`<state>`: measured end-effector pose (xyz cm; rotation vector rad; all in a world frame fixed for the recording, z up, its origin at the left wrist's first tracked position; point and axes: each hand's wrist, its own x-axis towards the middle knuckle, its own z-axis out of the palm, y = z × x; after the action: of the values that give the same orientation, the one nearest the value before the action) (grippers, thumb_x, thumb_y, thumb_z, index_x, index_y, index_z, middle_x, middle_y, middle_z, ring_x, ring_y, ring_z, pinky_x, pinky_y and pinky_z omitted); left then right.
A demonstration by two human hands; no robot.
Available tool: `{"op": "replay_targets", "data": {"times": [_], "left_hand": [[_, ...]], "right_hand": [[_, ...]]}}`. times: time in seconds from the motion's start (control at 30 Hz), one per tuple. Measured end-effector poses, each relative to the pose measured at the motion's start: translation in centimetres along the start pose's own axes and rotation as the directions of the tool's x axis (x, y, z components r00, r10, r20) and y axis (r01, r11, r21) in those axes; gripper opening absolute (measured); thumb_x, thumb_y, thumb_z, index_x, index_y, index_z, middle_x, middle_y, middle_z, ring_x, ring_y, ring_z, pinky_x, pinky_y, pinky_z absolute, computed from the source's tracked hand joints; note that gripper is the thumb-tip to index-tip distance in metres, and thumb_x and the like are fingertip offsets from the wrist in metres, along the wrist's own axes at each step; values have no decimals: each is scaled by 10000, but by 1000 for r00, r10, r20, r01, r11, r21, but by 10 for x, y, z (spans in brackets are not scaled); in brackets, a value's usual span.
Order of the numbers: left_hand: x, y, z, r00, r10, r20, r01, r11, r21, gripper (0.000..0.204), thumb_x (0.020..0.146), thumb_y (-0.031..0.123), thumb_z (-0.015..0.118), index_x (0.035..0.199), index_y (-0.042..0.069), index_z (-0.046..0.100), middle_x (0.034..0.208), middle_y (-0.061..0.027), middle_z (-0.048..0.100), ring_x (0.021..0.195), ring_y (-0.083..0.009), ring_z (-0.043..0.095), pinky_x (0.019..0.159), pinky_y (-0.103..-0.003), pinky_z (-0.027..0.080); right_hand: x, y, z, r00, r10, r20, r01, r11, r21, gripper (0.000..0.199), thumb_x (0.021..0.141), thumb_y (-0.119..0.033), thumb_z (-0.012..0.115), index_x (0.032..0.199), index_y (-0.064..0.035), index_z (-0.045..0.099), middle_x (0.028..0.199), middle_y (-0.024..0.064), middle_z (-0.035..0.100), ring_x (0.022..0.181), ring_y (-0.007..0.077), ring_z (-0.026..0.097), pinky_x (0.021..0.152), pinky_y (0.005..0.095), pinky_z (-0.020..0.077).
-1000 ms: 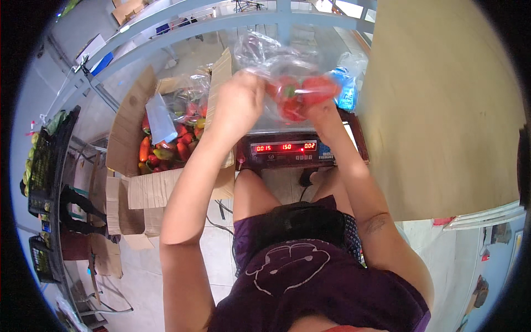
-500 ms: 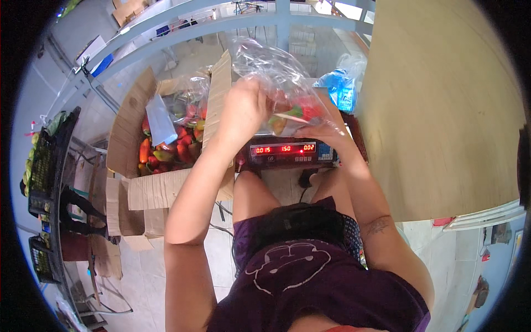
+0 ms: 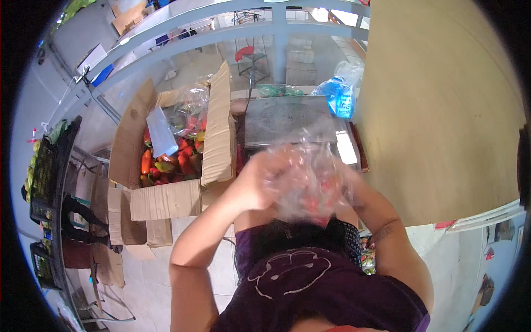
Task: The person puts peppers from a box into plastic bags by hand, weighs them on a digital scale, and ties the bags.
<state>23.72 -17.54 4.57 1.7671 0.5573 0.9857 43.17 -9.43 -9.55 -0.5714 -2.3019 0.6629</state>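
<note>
A clear plastic bag (image 3: 312, 185) with blurred red pieces inside, like peppers, hangs in front of my lap. Gripping its left side is my left hand (image 3: 264, 178), fingers curled into the film. My right hand (image 3: 344, 180) holds the opposite side, mostly veiled by the crinkled plastic. Just beyond the bag lies the bare metal platform of a digital scale (image 3: 290, 119); hands and bag hide its display. To the left, an open cardboard box (image 3: 218, 130) contains red, orange and greenish peppers (image 3: 185, 163), with a plastic bag and a pale sheet (image 3: 161, 133) over them.
A large tan board (image 3: 442, 110) fills the right side. A blue-and-clear plastic package (image 3: 340, 97) stands behind the scale, near a green bundle (image 3: 279, 90). Pale blue rails (image 3: 281, 50) cross the far side. Another cardboard box (image 3: 130, 221) and a dark rack (image 3: 52, 171) are at left.
Both hands have brought the bag off the scale and toward my body, lower in the view. The scale platform now shows, while its lit display has become hidden.
</note>
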Motion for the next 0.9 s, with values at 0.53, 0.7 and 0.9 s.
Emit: {"op": "replay_targets", "data": {"times": [0.53,0.7,0.9], "left_hand": [[-24,10,5,969,-66,237,-171,512,842,165,674,143,601,582,26,530,605,-141,536,617,-340,531,587,-424,404],[-26,13,-22,953,-230,198,4,661,751,194,754,140,613,637,-5,561,583,-174,529,555,-326,528,519,-398,395],[-24,20,-29,921,-376,101,192,665,721,240,771,172,593,614,-9,576,583,-192,544,617,-365,558,569,-439,419]], "right_hand": [[39,-148,-50,783,337,523,-355,932,-69,345,776,-239,584,982,23,497,804,202,563,816,346,565,678,381,440],[22,-117,-84,833,176,525,-226,974,32,225,798,-201,537,903,-3,563,783,139,591,752,291,576,677,352,447],[19,-106,-116,904,420,-83,-427,897,-110,259,767,-160,583,995,-36,579,876,137,594,791,269,571,727,328,449]]}}
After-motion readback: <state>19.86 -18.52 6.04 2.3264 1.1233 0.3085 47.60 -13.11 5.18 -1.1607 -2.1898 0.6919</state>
